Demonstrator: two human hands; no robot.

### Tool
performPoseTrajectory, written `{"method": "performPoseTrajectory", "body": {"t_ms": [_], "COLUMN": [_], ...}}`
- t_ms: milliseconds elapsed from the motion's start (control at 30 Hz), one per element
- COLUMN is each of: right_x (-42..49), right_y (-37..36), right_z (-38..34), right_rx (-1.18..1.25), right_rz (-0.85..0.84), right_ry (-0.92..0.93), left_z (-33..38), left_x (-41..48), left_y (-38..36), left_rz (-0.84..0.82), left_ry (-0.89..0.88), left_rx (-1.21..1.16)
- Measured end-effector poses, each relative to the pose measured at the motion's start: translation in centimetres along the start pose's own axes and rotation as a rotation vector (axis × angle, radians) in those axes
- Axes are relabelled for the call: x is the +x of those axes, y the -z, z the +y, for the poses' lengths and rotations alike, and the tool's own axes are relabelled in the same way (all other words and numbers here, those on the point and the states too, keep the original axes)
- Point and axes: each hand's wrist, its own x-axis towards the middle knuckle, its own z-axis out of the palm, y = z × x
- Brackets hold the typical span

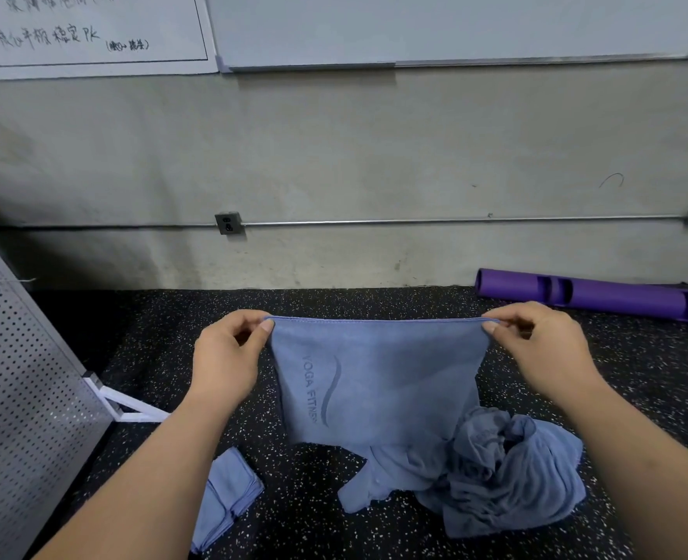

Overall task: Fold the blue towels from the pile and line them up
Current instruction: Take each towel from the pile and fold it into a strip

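A blue towel [378, 377] with "YOGA FITNESS" lettering hangs in the air in front of me, doubled over at its top edge. My left hand [229, 357] pinches its top left corner and my right hand [536, 349] pinches its top right corner, stretching the edge taut. Below and to the right, a crumpled pile of blue towels [495, 474] lies on the floor, partly hidden by the hanging towel. A folded blue towel [225, 499] lies on the floor at lower left, partly behind my left forearm.
The floor is black speckled rubber [314, 499]. A perforated metal panel [19, 398] with a white foot [132, 410] stands at the left. A purple tube [592, 295] lies along the grey wall at the right. A conduit with an outlet box [228, 223] runs along the wall.
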Motion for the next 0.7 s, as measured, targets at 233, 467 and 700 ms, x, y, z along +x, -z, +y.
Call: {"method": "performPoseTrajectory", "body": {"t_ms": [233, 467, 700], "right_x": [-0.2, -0.1, 0.5], "right_y": [0.9, 1.0, 0.8], "right_z": [-1.1, -1.1, -0.5], "right_rx": [0.32, 0.361, 0.29], "right_rz": [0.08, 0.106, 0.195], "right_ry": [-0.081, -0.07, -0.064], "left_z": [0.6, 0.5, 0.9], "left_x": [-0.1, 0.0, -0.1], "left_y": [-0.3, -0.7, -1.0], "left_rz": [0.074, 0.064, 0.068], "left_ry": [0.007, 0.014, 0.029], "left_rx": [-0.035, -0.019, -0.004]}}
